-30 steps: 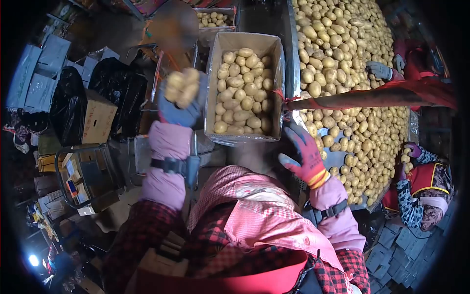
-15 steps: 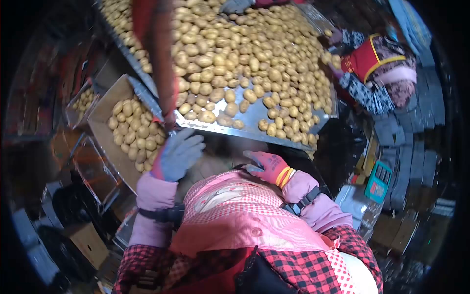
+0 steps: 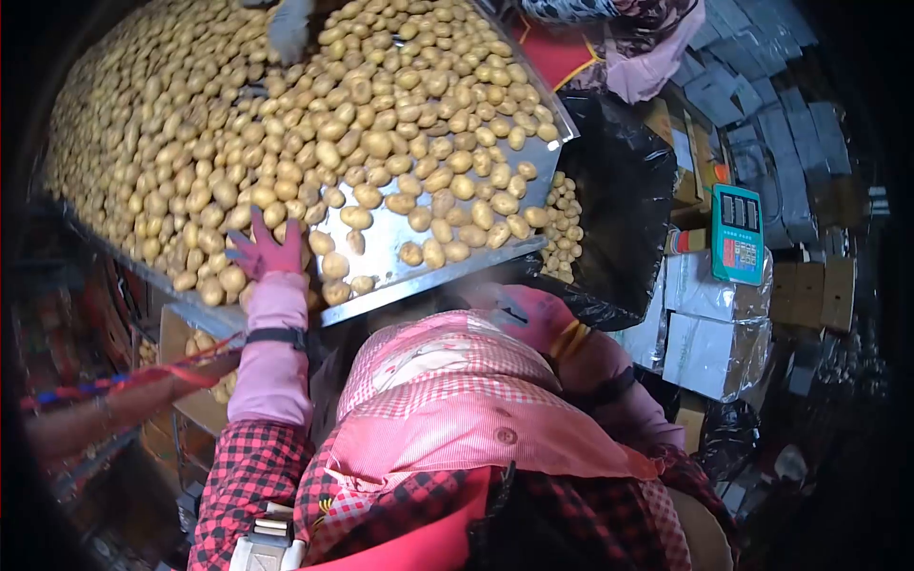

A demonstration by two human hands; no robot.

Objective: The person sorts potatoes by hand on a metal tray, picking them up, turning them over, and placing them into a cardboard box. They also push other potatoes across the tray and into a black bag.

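Observation:
My left hand [image 3: 267, 249], in a pink glove, reaches onto the potatoes [image 3: 381, 143] at the near left of the metal table [image 3: 433, 284]. Its fingers are spread over the pile, and nothing is gripped in them. In front of my apron, close below the table's near rim, is my right hand [image 3: 528, 312], also in a pink glove. It is dim and blurred, so how its fingers are set is hard to make out. Loose potatoes lie scattered on the bare metal between the two hands.
Another person's grey glove [image 3: 288, 33] is over the pile at the top. A second person's sleeve [image 3: 571, 9] shows at upper right. Black plastic [image 3: 619, 209] lines a container of potatoes on the right, near a teal scale [image 3: 736, 233]. A cardboard box [image 3: 181, 347] stands left, beside a corded pole [image 3: 124, 404].
My view has swung to the right. My left hand has gone from beside the table's corner up onto the potatoes. My right hand stays near my apron.

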